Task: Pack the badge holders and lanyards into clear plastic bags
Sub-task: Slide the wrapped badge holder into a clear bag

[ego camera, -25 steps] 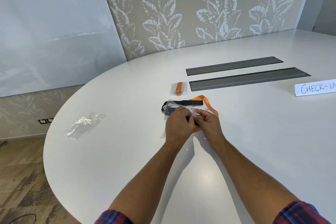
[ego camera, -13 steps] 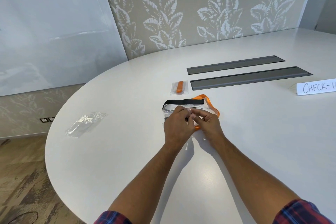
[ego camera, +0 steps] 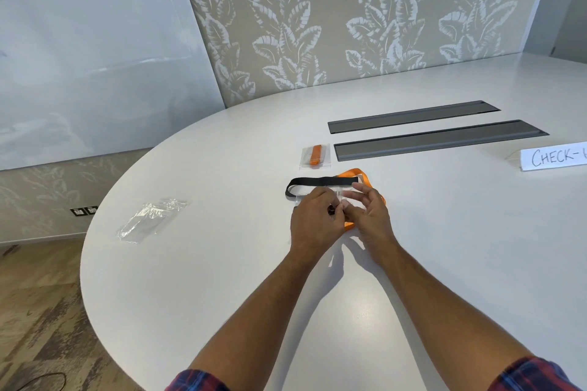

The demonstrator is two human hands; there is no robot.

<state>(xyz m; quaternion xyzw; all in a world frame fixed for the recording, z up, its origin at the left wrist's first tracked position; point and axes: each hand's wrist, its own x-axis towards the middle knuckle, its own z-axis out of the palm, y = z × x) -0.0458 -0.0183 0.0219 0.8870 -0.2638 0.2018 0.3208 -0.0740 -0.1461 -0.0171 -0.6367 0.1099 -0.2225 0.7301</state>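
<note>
A black lanyard (ego camera: 320, 181) and an orange lanyard (ego camera: 359, 173) lie together at the table's middle, with a clear badge holder (ego camera: 337, 192) between them, mostly hidden by my hands. My left hand (ego camera: 314, 219) pinches a small dark clip on the lanyards. My right hand (ego camera: 370, 211) touches the same spot, its fingers partly spread over the clear holder. A packed clear bag with a rolled orange lanyard (ego camera: 316, 155) lies just beyond. A loose heap of clear plastic bags (ego camera: 149, 219) rests near the table's left edge.
Two long grey cable trays (ego camera: 438, 138) are set into the white table (ego camera: 222, 279) at the back right. A paper sign reading CHECK-I (ego camera: 556, 157) stands at the right edge. The table's curved rim falls away to the floor on the left.
My right hand's fingers have spread apart and lifted slightly. My left hand stays pinched at the clip. The view has shifted a little closer.
</note>
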